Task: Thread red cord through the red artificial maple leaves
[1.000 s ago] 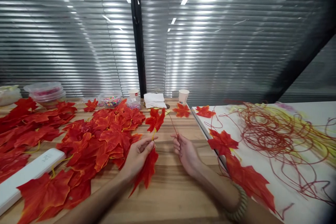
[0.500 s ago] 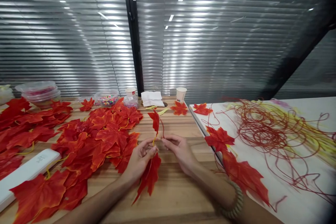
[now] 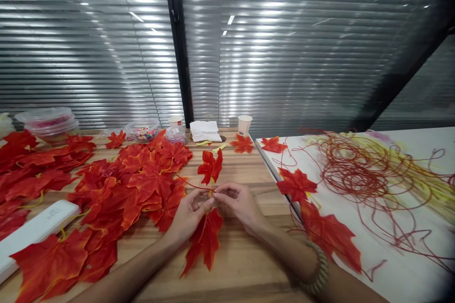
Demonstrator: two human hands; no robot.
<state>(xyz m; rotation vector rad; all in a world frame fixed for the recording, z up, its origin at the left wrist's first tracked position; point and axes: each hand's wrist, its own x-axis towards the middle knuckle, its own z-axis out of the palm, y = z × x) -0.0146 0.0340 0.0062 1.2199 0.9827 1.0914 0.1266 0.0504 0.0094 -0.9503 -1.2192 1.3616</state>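
My left hand [image 3: 188,215] and my right hand [image 3: 236,203] meet fingertip to fingertip above the wooden table [image 3: 234,265]. Both pinch the yellow stems of two red maple leaves. One leaf [image 3: 211,165] stands up above the fingers. The other leaf [image 3: 205,241] hangs down under my left hand. A thin red wire [image 3: 188,183] runs left from the pinch point, and my right fingers appear to hold its end. A beaded bracelet [image 3: 318,270] sits on my right wrist.
A big pile of red leaves [image 3: 106,189] covers the left of the table, with a white flat box [image 3: 31,229] among them. Bead tubs [image 3: 144,130], paper cups [image 3: 244,124] and tissues [image 3: 204,130] stand at the back. Tangled red and yellow wires [image 3: 359,170] lie on a white board [image 3: 408,246].
My right hand has come left with the wire until its fingers touch my left hand's. The upper leaf turned edge-on, then flat again. The wire now points left.
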